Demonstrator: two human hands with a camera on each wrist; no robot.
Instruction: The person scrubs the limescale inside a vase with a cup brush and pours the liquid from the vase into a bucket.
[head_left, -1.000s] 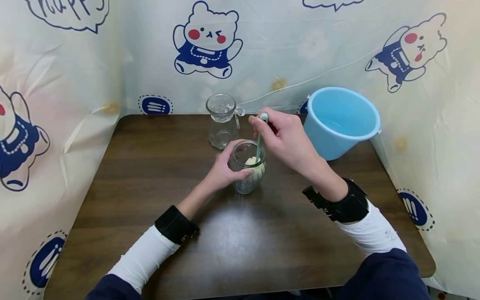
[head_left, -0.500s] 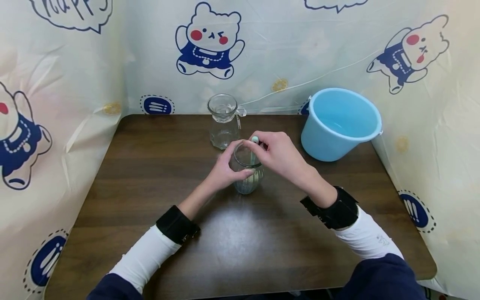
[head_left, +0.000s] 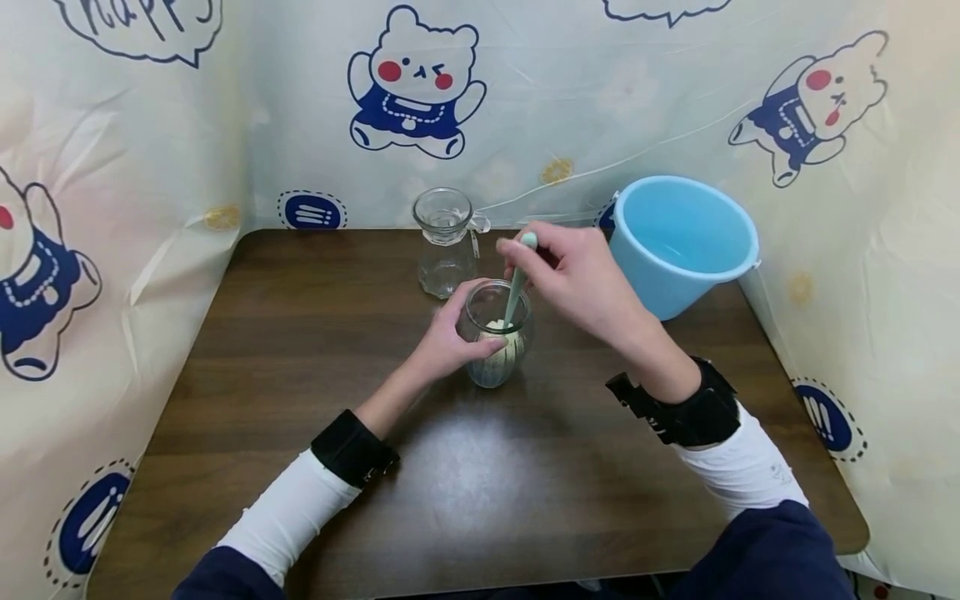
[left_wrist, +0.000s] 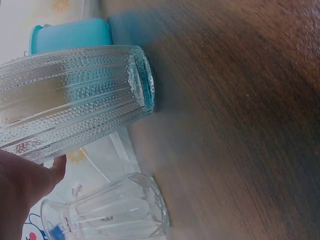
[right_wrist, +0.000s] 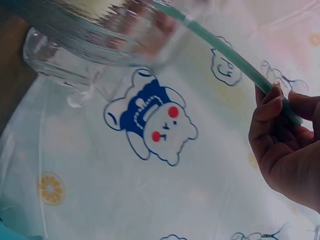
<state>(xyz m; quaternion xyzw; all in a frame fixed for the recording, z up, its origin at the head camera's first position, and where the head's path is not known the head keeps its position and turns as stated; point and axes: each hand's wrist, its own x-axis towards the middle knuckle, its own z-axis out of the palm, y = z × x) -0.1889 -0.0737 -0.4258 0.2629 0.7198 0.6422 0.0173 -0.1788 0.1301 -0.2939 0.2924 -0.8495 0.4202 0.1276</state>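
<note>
My left hand (head_left: pixel 447 340) holds a clear glass cup (head_left: pixel 489 373) near the middle of the table, thumb on the near side and fingers round the far side. In the left wrist view the cup (left_wrist: pixel 105 112) shows ribs and rows of raised dots, its base close to the tabletop. My right hand (head_left: pixel 581 279) pinches the upper end of a green-handled bottle brush (head_left: pixel 517 287) above the rim. Its pale cream head (head_left: pixel 497 343) is inside the cup. In the right wrist view the brush's handle (right_wrist: pixel 230 57) slants from the fingers into the cup's mouth.
Just behind the cup stands a clear glass jar (head_left: pixel 444 267) with a tied neck. A light blue bucket (head_left: pixel 660 283) is at the table's back right. Patterned sheeting (head_left: pixel 525 100) rises behind the dark wooden table (head_left: pixel 285 333) and at both sides.
My right hand went down to the rim, pushing the brush deeper, and has come back up with the handle showing again. My left hand has kept the cup in place.
</note>
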